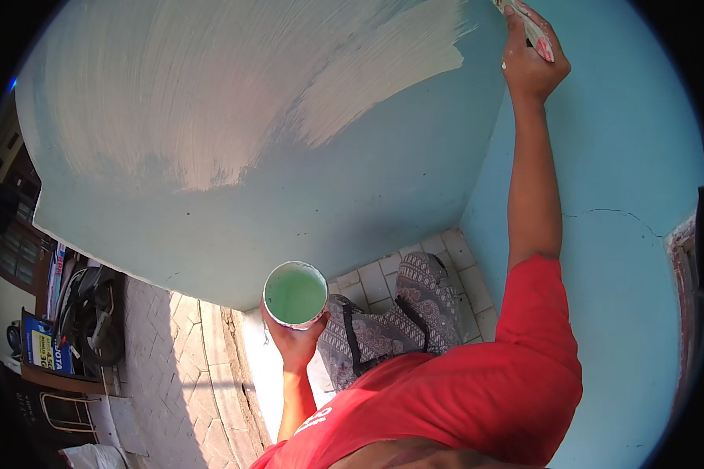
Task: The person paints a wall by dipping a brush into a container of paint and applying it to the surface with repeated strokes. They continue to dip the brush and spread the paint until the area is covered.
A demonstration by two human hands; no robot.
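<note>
My right hand (533, 69) is raised at the top right, closed round the paint-smeared handle of a paintbrush (541, 41). The brush's bristle end runs out of view at the top edge. Below, my left hand (293, 338) grips a round paint pot (296, 294) from underneath and the side. Pale green liquid shows inside its white rim. Ahead stands a blue wall (383, 168) with broad, streaky whitish paint strokes (211, 86) across its upper part. A few pale paint specks sit on my right hand.
A second blue wall (618, 164) with a thin crack meets the painted one at a corner on the right. White floor tiles (375, 281) lie below. At left are a paved path (160, 352), a parked motorcycle (98, 313) and a blue sign (45, 344).
</note>
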